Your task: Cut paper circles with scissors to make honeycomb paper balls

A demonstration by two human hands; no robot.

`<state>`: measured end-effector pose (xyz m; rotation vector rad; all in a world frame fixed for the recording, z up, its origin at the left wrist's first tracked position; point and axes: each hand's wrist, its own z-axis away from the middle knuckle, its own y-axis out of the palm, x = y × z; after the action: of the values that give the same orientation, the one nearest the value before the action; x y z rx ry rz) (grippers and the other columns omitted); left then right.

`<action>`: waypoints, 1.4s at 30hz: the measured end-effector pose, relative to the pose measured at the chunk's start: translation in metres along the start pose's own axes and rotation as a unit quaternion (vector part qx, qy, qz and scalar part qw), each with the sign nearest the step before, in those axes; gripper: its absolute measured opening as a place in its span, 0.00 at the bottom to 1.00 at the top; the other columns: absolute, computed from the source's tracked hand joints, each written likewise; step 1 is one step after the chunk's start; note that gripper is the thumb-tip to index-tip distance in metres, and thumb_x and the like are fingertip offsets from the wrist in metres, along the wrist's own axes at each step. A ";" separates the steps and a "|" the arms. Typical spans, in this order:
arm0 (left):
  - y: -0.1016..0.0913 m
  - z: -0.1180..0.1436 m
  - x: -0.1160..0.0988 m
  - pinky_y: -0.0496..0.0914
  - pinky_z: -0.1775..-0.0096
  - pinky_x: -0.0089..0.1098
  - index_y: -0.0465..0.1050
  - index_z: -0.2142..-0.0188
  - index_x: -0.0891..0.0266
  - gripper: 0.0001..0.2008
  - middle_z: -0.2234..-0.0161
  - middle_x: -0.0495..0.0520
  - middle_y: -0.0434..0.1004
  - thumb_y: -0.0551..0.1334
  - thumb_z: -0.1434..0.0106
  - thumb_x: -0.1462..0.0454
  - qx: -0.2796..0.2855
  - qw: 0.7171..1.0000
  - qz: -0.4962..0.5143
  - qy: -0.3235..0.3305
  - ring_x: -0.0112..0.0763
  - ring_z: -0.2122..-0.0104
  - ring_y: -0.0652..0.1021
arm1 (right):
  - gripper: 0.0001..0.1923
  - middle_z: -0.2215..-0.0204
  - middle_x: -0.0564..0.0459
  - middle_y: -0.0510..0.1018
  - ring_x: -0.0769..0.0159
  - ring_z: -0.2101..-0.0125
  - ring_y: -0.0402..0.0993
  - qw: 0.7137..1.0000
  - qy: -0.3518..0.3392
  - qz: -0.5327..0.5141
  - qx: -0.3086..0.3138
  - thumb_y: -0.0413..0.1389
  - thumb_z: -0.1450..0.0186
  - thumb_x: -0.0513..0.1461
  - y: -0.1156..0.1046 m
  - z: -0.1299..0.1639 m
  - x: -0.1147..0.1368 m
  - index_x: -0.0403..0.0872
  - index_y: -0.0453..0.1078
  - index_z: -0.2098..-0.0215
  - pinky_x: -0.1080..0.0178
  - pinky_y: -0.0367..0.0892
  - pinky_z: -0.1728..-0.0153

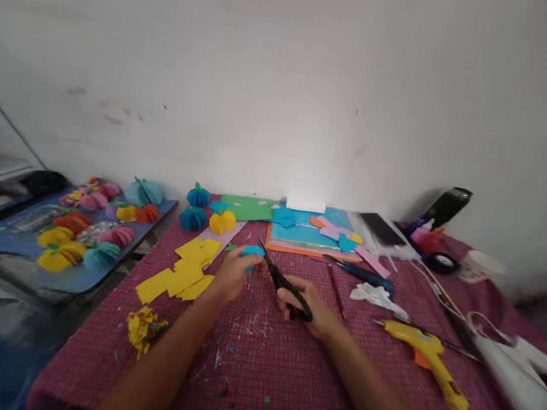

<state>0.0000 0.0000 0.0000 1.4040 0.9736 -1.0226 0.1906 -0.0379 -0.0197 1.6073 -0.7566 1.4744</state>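
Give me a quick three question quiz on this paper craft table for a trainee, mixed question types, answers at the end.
1. True or false: the right hand holds black scissors.
2. What colour is the paper piece in the left hand? A) blue B) white C) orange
3. Fill in: the yellow glue gun lies on the ____ side of the red checked cloth.

Key:
1. True
2. A
3. right
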 end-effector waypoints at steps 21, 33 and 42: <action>0.003 0.001 -0.004 0.66 0.70 0.31 0.73 0.75 0.65 0.05 0.76 0.53 0.76 0.66 0.49 0.65 -0.003 0.999 0.034 -0.024 0.31 0.75 0.75 | 0.17 0.78 0.57 0.70 0.73 0.81 0.63 1.000 0.001 0.016 -0.007 0.61 0.39 0.48 0.002 -0.001 0.003 0.44 0.68 0.63 0.69 0.58 0.79; 0.001 0.002 -0.002 0.66 0.70 0.31 0.74 0.75 0.65 0.04 0.75 0.53 0.76 0.65 0.48 0.65 -0.001 0.999 0.021 -0.025 0.31 0.74 0.75 | 0.17 0.79 0.58 0.68 0.73 0.82 0.62 0.999 0.007 0.034 -0.012 0.61 0.40 0.49 0.005 -0.001 0.006 0.44 0.68 0.65 0.69 0.56 0.79; -0.003 -0.001 0.003 0.67 0.69 0.31 0.74 0.74 0.65 0.05 0.75 0.53 0.76 0.66 0.47 0.64 0.009 0.999 0.020 -0.027 0.31 0.74 0.76 | 0.18 0.79 0.59 0.69 0.74 0.82 0.62 0.999 0.011 0.033 -0.012 0.62 0.41 0.51 0.004 -0.003 0.004 0.45 0.68 0.64 0.69 0.55 0.79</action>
<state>-0.0017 0.0009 -0.0033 1.3974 0.8957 -1.0367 0.1867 -0.0368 -0.0147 1.5599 -0.8193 1.5223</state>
